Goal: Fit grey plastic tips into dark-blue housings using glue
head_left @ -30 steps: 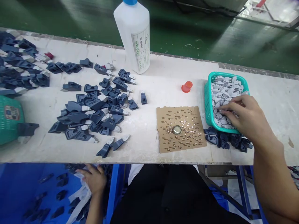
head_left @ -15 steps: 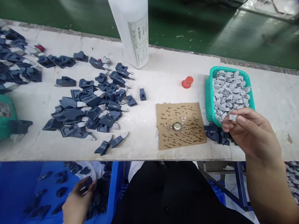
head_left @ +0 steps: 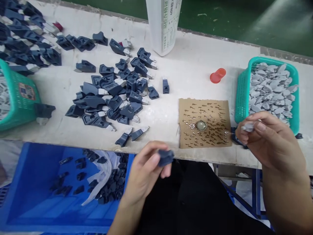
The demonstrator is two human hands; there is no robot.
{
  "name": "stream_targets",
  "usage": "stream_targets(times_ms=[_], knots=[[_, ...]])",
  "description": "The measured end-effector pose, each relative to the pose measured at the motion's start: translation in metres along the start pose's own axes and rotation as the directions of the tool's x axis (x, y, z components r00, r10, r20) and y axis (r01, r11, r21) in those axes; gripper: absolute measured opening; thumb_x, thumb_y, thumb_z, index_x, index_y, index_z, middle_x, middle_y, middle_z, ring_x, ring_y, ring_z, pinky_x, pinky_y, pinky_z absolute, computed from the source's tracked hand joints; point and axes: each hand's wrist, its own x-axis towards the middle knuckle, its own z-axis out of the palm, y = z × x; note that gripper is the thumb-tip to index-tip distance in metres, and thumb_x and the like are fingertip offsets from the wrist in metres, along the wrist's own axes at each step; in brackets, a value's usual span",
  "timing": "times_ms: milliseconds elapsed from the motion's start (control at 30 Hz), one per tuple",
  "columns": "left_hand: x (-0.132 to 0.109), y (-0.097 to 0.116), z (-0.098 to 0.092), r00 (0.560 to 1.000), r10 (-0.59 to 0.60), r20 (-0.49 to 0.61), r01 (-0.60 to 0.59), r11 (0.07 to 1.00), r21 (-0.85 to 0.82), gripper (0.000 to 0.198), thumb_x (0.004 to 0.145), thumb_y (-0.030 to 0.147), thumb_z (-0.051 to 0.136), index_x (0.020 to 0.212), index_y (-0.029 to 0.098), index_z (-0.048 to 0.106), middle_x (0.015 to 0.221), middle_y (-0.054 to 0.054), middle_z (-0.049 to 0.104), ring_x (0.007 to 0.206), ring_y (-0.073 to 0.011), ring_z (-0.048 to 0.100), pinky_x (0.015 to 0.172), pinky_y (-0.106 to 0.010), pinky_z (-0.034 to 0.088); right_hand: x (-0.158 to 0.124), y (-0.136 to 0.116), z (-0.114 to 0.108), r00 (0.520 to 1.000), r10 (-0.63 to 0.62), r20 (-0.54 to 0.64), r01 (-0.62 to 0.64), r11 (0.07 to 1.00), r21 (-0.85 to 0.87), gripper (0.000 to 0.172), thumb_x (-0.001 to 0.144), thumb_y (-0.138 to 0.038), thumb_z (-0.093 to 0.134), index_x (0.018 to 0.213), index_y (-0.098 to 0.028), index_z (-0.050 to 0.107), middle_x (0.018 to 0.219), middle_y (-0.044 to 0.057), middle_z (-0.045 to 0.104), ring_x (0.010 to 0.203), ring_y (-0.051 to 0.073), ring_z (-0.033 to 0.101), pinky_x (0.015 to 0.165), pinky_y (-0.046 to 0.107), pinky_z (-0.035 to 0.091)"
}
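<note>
My left hand (head_left: 145,171) is raised just below the table's front edge, shut on a dark blue moulded plastic part (head_left: 165,157). My right hand (head_left: 272,142) pinches a small grey chip (head_left: 248,127) between thumb and fingertips. That hand is next to a teal plastic basket (head_left: 241,94) full of similar grey chips and just right of a cardboard sheet (head_left: 186,112). The sheet is spotted with brownish drops and has a round metal cap (head_left: 201,125) at its centre. Dark parts (head_left: 238,139) lie partly hidden under my right hand.
Many dark blue parts (head_left: 110,94) are scattered over the white table (head_left: 171,65). A white labelled bottle (head_left: 163,23) and a red cup (head_left: 217,75) stand on it. A second teal basket (head_left: 22,94) sits at left. Below, a blue crate (head_left: 29,182) holds dark parts.
The view has swung right and down. My left hand has risen from the blue crate with a dark blue part. My right hand has left the basket, keeping a grey chip.
</note>
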Motion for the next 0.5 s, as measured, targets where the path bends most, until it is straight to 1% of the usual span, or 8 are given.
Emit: stream_targets(times_ms=[67, 133, 167, 233, 300, 333, 433, 500], knots=[[0.019, -0.012, 0.021, 0.998, -0.064, 0.012, 0.065, 0.988, -0.139, 0.018, 0.092, 0.037, 0.076, 0.099, 0.021, 0.076, 0.092, -0.003, 0.073, 0.061, -0.0060, 0.061, 0.056, -0.017, 0.049, 0.000, 0.004, 0.001, 1.000, -0.005, 0.026, 0.005, 1.000, -0.005, 0.019, 0.083, -0.045, 0.084, 0.092, -0.029, 0.077, 0.066, -0.002, 0.061, 0.057, 0.013, 0.057, 0.052, 0.027, 0.051], [0.031, -0.019, 0.035, 0.990, -0.118, 0.074, 0.132, 0.961, -0.244, 0.029, 0.087, 0.042, 0.083, 0.101, 0.019, 0.075, 0.096, -0.003, 0.072, 0.067, -0.0053, 0.064, 0.062, -0.016, 0.051, 0.000, 0.009, 0.001, 0.998, 0.010, 0.069, -0.009, 1.000, -0.012, 0.021, 0.084, -0.046, 0.083, 0.094, -0.029, 0.077, 0.064, -0.002, 0.061, 0.056, 0.013, 0.057, 0.051, 0.027, 0.050], [0.035, -0.022, 0.039, 0.985, -0.134, 0.106, 0.159, 0.948, -0.276, 0.032, 0.084, 0.042, 0.086, 0.102, 0.019, 0.074, 0.097, -0.002, 0.071, 0.068, -0.0045, 0.064, 0.064, -0.016, 0.051, 0.000, 0.010, 0.001, 0.995, 0.023, 0.093, -0.022, 1.000, -0.016, 0.021, 0.083, -0.045, 0.084, 0.095, -0.029, 0.077, 0.062, -0.002, 0.059, 0.055, 0.014, 0.056, 0.050, 0.026, 0.049], [0.039, -0.025, 0.044, 0.977, -0.146, 0.155, 0.187, 0.936, -0.298, 0.030, 0.083, 0.037, 0.088, 0.102, 0.021, 0.072, 0.095, 0.001, 0.069, 0.065, -0.0038, 0.063, 0.062, -0.016, 0.050, 0.001, 0.012, 0.002, 0.989, 0.052, 0.137, -0.049, 0.999, -0.024, 0.023, 0.081, -0.043, 0.086, 0.097, -0.029, 0.077, 0.058, -0.003, 0.056, 0.050, 0.013, 0.052, 0.045, 0.025, 0.046], [0.042, -0.028, 0.046, 0.975, -0.134, 0.177, 0.180, 0.942, -0.283, 0.025, 0.084, 0.032, 0.086, 0.099, 0.021, 0.069, 0.092, 0.002, 0.068, 0.063, -0.0048, 0.063, 0.060, -0.018, 0.049, 0.001, 0.013, 0.004, 0.984, 0.075, 0.161, -0.070, 0.997, -0.033, 0.023, 0.082, -0.046, 0.085, 0.096, -0.030, 0.076, 0.058, -0.003, 0.056, 0.047, 0.012, 0.050, 0.042, 0.024, 0.044], [0.043, -0.029, 0.046, 0.976, -0.124, 0.181, 0.170, 0.948, -0.268, 0.025, 0.084, 0.031, 0.087, 0.099, 0.022, 0.069, 0.091, 0.002, 0.069, 0.065, -0.0063, 0.064, 0.061, -0.020, 0.050, 0.002, 0.013, 0.006, 0.983, 0.082, 0.166, -0.077, 0.996, -0.038, 0.024, 0.082, -0.049, 0.084, 0.095, -0.030, 0.076, 0.058, -0.003, 0.056, 0.047, 0.012, 0.049, 0.041, 0.024, 0.043], [0.047, -0.033, 0.047, 0.984, -0.067, 0.168, 0.109, 0.960, -0.259, 0.038, 0.076, 0.033, 0.093, 0.107, 0.024, 0.072, 0.089, 0.001, 0.073, 0.078, -0.0111, 0.068, 0.073, -0.023, 0.054, 0.001, 0.012, 0.012, 0.981, 0.101, 0.167, -0.092, 0.994, -0.062, 0.026, 0.084, -0.051, 0.083, 0.095, -0.029, 0.076, 0.059, -0.002, 0.059, 0.046, 0.012, 0.051, 0.042, 0.023, 0.045], [0.049, -0.037, 0.047, 0.983, -0.027, 0.182, 0.080, 0.953, -0.292, 0.042, 0.071, 0.033, 0.096, 0.106, 0.025, 0.074, 0.089, 0.001, 0.074, 0.083, -0.0114, 0.069, 0.080, -0.023, 0.056, 0.000, 0.011, 0.016, 0.984, 0.098, 0.151, -0.088, 0.993, -0.072, 0.025, 0.083, -0.048, 0.084, 0.095, -0.028, 0.075, 0.060, -0.002, 0.063, 0.049, 0.012, 0.056, 0.045, 0.023, 0.049]])
